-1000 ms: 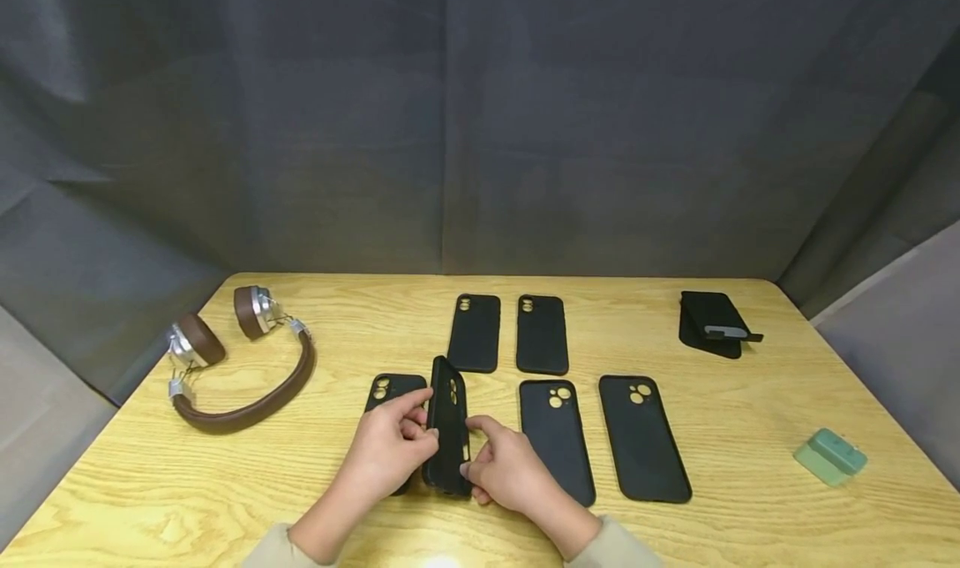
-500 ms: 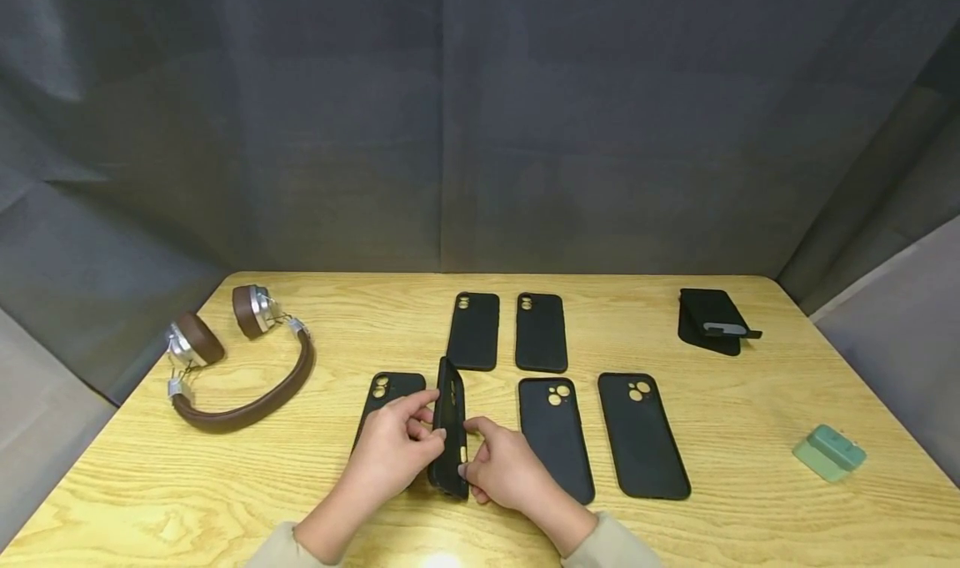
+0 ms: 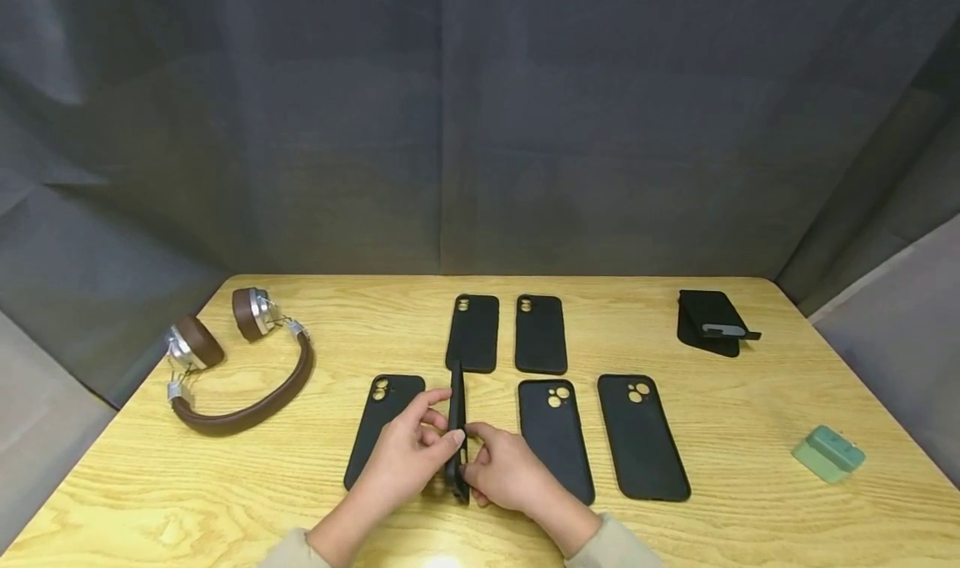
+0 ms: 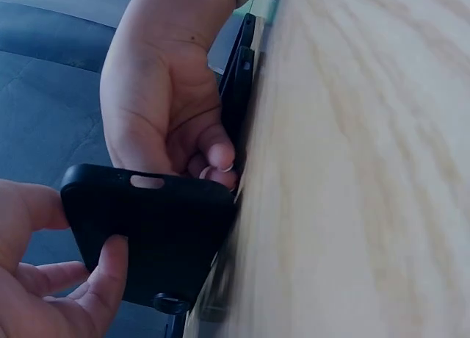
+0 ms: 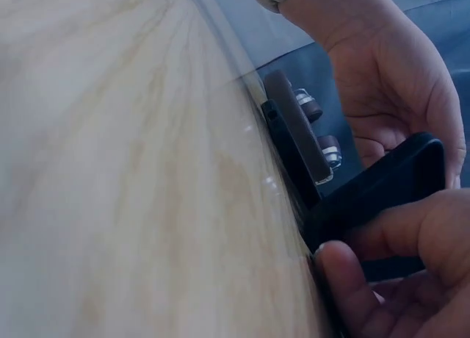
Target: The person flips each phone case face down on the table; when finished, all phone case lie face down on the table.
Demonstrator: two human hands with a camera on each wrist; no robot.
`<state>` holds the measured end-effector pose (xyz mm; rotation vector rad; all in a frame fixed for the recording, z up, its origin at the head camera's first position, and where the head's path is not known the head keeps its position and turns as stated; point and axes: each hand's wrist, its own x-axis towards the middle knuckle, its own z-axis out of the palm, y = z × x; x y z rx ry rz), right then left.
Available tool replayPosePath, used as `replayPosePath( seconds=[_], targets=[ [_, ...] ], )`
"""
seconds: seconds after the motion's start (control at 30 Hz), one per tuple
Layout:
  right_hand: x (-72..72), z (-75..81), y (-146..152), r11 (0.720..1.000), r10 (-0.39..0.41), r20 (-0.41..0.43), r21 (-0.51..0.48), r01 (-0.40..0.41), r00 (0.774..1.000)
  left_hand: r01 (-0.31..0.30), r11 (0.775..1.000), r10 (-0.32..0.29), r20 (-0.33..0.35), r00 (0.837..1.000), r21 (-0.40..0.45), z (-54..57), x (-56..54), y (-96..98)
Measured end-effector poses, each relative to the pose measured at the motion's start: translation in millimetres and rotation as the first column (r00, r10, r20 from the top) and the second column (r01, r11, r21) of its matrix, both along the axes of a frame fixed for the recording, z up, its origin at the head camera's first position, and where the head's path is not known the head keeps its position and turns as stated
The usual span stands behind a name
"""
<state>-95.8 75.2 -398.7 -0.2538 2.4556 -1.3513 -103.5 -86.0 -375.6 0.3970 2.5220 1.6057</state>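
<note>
A black phone case (image 3: pixel 457 401) stands on its long edge on the wooden table, near its front middle. My left hand (image 3: pixel 408 451) holds it from the left; in the left wrist view its thumb lies on the camera-hole side and a finger on the upper edge. From the right, my right hand (image 3: pixel 506 468) pinches the lower edge close to the tabletop. The case's charging slot shows in the left wrist view. Another black case (image 3: pixel 375 434) lies flat just left of the held one. A third case (image 3: pixel 557 447) lies right of my right hand, partly behind it.
Two black cases (image 3: pixel 541 334) lie side by side farther back, and one more case (image 3: pixel 645 443) lies to the right. Brown headphones (image 3: pixel 255 405) rest at the left. A black folded stand-like item (image 3: pixel 712 318) sits back right, a green block (image 3: pixel 831 453) front right.
The held case has tipped rightward from a leaning position to nearly upright, its inside turning out of sight. My left hand has moved slightly right with it; the right hand has stayed nearly still.
</note>
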Motion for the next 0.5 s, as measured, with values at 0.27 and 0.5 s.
replayPosePath(
  seconds=[0.27,0.5],
  targets=[
    [1.8,3.5,11.9,0.968,0.036,0.08,-0.25,-0.015,0.996,0.005,1.0,-0.005,-0.02,1.0,-0.009,-0.5,1.9,2.5],
    [3.1,8.0,22.9,0.88,0.109,0.14,-0.474,-0.03,0.984,0.007,1.0,-0.009,-0.052,0.999,-0.028,-1.3,3.7,3.0]
  ],
)
